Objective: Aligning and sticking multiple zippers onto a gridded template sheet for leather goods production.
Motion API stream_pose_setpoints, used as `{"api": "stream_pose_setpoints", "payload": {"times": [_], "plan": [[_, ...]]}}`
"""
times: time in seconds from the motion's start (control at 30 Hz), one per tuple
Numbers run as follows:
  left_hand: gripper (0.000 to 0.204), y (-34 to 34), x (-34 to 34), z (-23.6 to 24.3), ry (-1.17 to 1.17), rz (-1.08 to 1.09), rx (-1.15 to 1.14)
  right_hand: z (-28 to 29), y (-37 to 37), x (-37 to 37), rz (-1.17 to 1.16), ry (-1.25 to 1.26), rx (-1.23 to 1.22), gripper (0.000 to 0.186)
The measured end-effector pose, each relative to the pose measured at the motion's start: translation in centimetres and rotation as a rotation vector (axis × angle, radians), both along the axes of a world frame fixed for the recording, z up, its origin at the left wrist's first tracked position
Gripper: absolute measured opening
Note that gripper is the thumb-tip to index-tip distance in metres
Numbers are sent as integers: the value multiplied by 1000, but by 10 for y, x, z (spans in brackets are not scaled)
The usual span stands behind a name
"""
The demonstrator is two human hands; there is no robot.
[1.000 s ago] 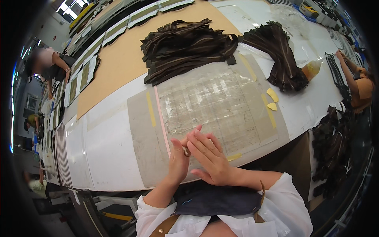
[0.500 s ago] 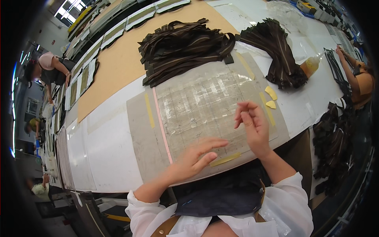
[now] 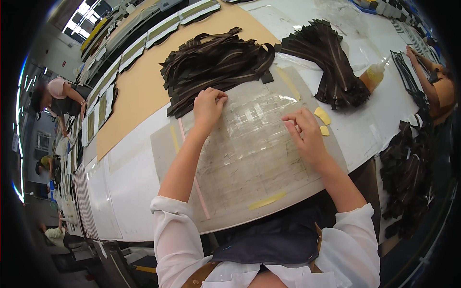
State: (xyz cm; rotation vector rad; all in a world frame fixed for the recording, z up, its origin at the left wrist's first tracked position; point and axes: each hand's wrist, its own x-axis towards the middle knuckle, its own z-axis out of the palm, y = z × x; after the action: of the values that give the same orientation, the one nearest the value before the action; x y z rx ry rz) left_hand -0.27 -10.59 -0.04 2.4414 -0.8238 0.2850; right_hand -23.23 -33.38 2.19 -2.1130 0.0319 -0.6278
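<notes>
A pile of dark brown zippers [image 3: 218,67] lies beyond a grey work mat [image 3: 225,192] whose middle is covered with clear tape and thin lines. My left hand [image 3: 207,109] is at the pile's near edge, fingers and thumb drawn together in a pinch. Whether a zipper is between them is hidden. Over the mat's right part hovers my right hand [image 3: 307,137], fingers loosely bent and thumb apart, with nothing visible in it. Two small yellow pieces [image 3: 322,115] lie just beyond that hand.
A bundle of zippers [image 3: 331,67] and a bottle of amber liquid [image 3: 372,77] stand to the right. Tan board [image 3: 139,103] covers the table's far left. A co-worker [image 3: 439,91] handles dark strips at the right; another person [image 3: 65,98] leans over the far-left table edge.
My left hand has reached forward from the mat's near side to the zipper pile, its fingers closing together. My right hand has shifted slightly, still above the mat. The view has turned a little.
</notes>
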Motion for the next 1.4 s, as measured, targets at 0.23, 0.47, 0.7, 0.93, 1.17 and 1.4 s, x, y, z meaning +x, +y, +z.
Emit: {"api": "stream_pose_setpoints", "payload": {"times": [0.23, 0.47, 0.7, 0.93, 1.17, 1.4], "plan": [[9, -13, -2, 3, 37, 31, 54, 1, -1, -1, 15, -46, -47, 7], [10, -6, 5, -2, 134, -26, 15, 3, 1, -2, 35, -88, -81, 6], [23, 7, -12, 3, 204, -63, -247, 2, 2, -1, 39, -43, -43, 19], [26, 1, -131, 40, 696, -364, -261, -2, 21, -4, 251, -36, 259, 71], [35, 22, -167, 42, 1391, -409, -544, -3, 65, -20, 529, -105, 116, 94], [22, 57, -189, 43, 1110, -378, -356, 10, 65, -39, 613, 1, 86, 72]]}}
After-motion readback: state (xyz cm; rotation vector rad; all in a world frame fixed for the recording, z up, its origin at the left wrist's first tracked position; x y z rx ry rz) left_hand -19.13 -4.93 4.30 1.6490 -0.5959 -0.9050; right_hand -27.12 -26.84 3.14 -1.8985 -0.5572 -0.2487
